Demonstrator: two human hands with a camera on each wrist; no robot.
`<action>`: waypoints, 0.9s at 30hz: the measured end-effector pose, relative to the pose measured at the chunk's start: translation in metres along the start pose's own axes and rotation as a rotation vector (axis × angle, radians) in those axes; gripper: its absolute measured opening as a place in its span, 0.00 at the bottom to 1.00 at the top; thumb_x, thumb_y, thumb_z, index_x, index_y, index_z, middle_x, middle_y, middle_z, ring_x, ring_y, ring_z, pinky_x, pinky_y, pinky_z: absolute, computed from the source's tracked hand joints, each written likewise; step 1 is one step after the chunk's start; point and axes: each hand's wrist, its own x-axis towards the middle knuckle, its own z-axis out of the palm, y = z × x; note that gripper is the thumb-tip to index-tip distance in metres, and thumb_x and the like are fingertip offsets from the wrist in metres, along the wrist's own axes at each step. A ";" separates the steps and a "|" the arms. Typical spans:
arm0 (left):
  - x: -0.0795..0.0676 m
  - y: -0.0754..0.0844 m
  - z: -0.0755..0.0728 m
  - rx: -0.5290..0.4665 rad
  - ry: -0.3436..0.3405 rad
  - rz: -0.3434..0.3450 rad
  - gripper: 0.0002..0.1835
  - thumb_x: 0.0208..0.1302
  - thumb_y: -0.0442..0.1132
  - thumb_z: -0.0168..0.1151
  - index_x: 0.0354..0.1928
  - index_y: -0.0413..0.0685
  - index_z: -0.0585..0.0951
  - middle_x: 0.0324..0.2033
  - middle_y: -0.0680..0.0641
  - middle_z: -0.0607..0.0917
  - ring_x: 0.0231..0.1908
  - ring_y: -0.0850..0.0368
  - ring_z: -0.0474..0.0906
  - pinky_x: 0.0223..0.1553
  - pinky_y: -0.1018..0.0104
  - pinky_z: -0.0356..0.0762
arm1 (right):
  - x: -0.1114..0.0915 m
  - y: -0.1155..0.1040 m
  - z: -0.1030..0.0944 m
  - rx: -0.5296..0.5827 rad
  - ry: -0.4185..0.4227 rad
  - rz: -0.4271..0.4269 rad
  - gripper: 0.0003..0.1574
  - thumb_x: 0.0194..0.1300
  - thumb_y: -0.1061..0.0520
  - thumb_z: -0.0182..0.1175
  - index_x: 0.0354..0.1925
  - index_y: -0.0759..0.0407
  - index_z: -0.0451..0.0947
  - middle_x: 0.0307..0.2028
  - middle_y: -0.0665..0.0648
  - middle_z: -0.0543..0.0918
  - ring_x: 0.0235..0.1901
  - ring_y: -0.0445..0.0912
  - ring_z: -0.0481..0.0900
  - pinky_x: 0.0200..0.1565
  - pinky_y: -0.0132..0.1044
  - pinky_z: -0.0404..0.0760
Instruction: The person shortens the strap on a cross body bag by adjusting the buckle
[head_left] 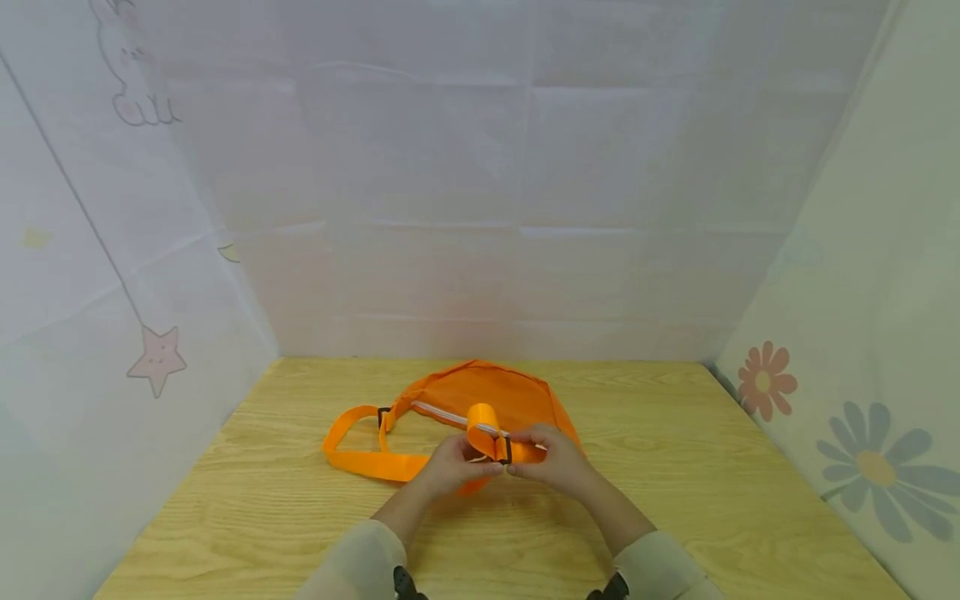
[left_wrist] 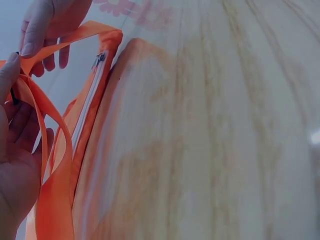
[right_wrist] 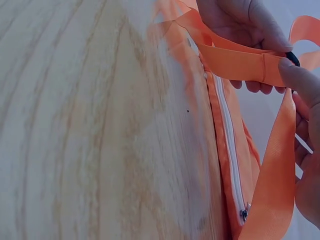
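Note:
An orange zippered bag (head_left: 487, 392) lies on the table, its bright orange strap (head_left: 375, 464) looping out to the left. My left hand (head_left: 448, 468) holds the strap close to a black slide buckle (head_left: 506, 451). On the buckle's other side, my right hand (head_left: 557, 460) pinches the strap between thumb and fingers. Both thumbs meet near the buckle (right_wrist: 292, 58) in the right wrist view. A short strap loop (head_left: 482, 421) stands up between the hands. In the left wrist view, the left hand (left_wrist: 17, 170) partly hides the buckle.
The wooden table (head_left: 697, 467) reaches back to a pale cloth wall (head_left: 525, 208). A second black buckle (head_left: 383, 414) sits on the strap at the bag's left end. A white zipper (head_left: 441, 413) runs along the bag's near side.

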 end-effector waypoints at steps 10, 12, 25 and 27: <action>0.000 -0.003 0.002 0.030 0.018 0.018 0.19 0.62 0.41 0.68 0.53 0.41 0.81 0.52 0.42 0.84 0.55 0.48 0.80 0.57 0.58 0.79 | -0.001 0.002 0.002 -0.004 -0.041 -0.097 0.38 0.55 0.46 0.73 0.60 0.62 0.78 0.56 0.60 0.82 0.56 0.59 0.78 0.57 0.62 0.74; -0.001 -0.003 0.002 0.021 0.019 0.017 0.19 0.62 0.40 0.68 0.53 0.41 0.81 0.52 0.41 0.84 0.56 0.47 0.80 0.57 0.57 0.78 | -0.001 0.004 0.002 0.002 -0.049 -0.105 0.39 0.55 0.46 0.73 0.61 0.61 0.77 0.57 0.60 0.82 0.57 0.59 0.78 0.58 0.63 0.73; -0.004 0.000 0.000 0.011 0.044 -0.019 0.20 0.62 0.40 0.68 0.54 0.40 0.81 0.52 0.41 0.84 0.57 0.45 0.79 0.60 0.52 0.75 | -0.013 0.023 -0.005 -0.304 0.013 -0.049 0.33 0.46 0.46 0.78 0.51 0.53 0.80 0.51 0.52 0.83 0.53 0.52 0.77 0.56 0.55 0.74; -0.004 0.000 0.000 0.006 0.044 -0.021 0.20 0.63 0.40 0.68 0.54 0.40 0.81 0.53 0.41 0.84 0.58 0.45 0.79 0.60 0.53 0.76 | -0.015 0.024 -0.005 -0.338 0.028 -0.070 0.29 0.47 0.48 0.77 0.48 0.53 0.81 0.49 0.51 0.84 0.52 0.52 0.78 0.56 0.55 0.74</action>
